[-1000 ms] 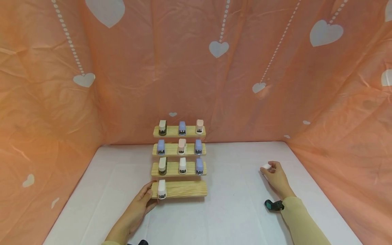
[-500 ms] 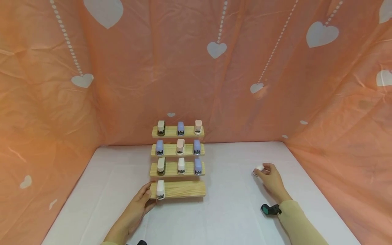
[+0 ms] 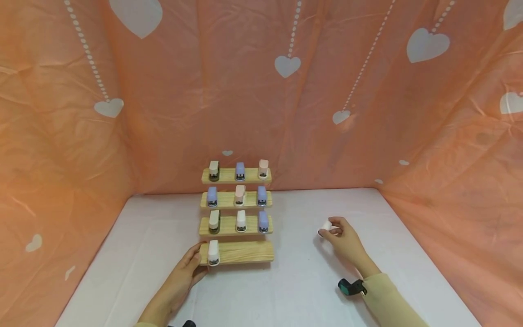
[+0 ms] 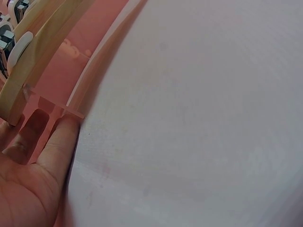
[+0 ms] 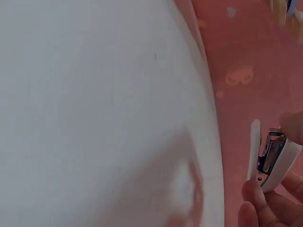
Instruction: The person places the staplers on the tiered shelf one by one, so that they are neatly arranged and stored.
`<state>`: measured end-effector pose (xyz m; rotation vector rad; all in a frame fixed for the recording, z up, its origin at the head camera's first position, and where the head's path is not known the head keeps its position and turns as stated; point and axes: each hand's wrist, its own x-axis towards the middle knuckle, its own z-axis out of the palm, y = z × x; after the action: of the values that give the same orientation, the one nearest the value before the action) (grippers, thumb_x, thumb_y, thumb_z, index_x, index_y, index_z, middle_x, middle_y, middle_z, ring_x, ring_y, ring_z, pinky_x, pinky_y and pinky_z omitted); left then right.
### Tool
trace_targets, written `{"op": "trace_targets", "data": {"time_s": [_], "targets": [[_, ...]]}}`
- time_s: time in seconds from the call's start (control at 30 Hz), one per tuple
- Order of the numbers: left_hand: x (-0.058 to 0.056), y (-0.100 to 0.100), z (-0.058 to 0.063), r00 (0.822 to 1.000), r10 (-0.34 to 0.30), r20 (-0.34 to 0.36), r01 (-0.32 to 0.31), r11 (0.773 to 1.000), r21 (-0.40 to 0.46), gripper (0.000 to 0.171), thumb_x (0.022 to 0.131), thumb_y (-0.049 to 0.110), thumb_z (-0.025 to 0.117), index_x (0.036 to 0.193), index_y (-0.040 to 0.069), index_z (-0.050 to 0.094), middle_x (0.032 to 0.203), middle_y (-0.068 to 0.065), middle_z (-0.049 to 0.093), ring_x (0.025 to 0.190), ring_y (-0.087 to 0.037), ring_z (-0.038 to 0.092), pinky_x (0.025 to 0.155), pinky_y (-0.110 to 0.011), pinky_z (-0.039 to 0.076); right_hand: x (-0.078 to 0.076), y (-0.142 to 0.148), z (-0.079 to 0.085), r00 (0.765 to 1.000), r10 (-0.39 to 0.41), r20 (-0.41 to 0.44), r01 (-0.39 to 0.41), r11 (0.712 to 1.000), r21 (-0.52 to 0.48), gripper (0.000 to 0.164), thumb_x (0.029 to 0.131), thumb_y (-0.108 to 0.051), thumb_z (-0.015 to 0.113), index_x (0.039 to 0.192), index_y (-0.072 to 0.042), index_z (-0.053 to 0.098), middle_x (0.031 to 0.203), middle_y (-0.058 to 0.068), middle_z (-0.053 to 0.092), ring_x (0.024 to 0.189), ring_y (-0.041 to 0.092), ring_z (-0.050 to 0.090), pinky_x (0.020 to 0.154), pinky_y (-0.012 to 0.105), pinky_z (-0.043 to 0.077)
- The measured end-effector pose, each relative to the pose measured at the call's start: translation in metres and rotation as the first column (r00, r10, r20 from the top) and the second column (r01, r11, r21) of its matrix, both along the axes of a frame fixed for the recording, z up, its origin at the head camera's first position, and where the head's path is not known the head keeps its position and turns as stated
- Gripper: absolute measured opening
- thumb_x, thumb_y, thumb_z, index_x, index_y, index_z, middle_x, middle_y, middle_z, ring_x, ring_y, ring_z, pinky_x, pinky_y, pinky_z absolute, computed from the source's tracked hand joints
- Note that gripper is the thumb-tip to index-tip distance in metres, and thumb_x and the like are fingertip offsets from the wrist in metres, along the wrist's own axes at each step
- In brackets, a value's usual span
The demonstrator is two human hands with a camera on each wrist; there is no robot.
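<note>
My right hand (image 3: 345, 240) pinches a small white stapler (image 3: 325, 227) over the right part of the table. In the right wrist view, its metal inside shows between the slightly parted white arms (image 5: 254, 144). At the left, my left hand (image 3: 185, 272) holds the left end of the lowest board of a tiered wooden rack (image 3: 247, 252). Seen from the left wrist, fingers (image 4: 59, 146) reach under that board beside a clear plastic support (image 4: 57, 101). One white stapler (image 3: 213, 252) stands at the lowest board's left end, close by the left thumb.
Three higher boards each carry staplers: lilac (image 3: 263, 221), pink (image 3: 239, 195), white (image 3: 241, 221) and greyish beige (image 3: 214, 221). A white cloth (image 3: 294, 290) covers the table. An orange curtain with hearts (image 3: 245, 91) encloses the back and sides.
My right hand has carried the white stapler leftward towards the rack. The left hand stays at the lowest board's end; the head view has shifted slightly.
</note>
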<state>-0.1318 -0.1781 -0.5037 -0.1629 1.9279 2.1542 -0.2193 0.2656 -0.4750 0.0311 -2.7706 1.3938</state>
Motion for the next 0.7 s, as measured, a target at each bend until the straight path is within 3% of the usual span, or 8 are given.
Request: {"op": "trace_targets", "data": {"time_s": [0.43, 0.7], "targets": [[0.000, 0.000, 0.000, 1.000, -0.001, 0.010, 0.002, 1.000, -0.014, 0.046, 0.108, 0.022, 0.027, 0.153, 0.011, 0.022, 0.154, -0.025, 0.019, 0.136, -0.042, 0.031, 0.109, -0.047, 0.036, 0.019, -0.041, 0.010, 0.992, 0.115, -0.046, -0.118, 0.991, -0.066, 0.054, 0.082, -0.035, 0.079, 0.125, -0.012, 0.056, 0.110, 0.008, 0.065, 0.092, 0.020, 0.060, 0.078, 0.034, 0.052], [0.000, 0.000, 0.000, 1.000, 0.002, 0.007, -0.002, 1.000, 0.002, 0.046, 0.108, 0.020, 0.027, 0.153, 0.011, 0.023, 0.154, -0.024, 0.020, 0.136, -0.040, 0.031, 0.109, -0.046, 0.036, 0.036, -0.067, 0.010, 0.968, 0.231, -0.096, -0.237, 0.969, -0.063, 0.047, 0.082, -0.032, 0.079, 0.121, -0.016, 0.059, 0.098, -0.002, 0.068, 0.087, 0.016, 0.062, 0.076, 0.031, 0.052]]}}
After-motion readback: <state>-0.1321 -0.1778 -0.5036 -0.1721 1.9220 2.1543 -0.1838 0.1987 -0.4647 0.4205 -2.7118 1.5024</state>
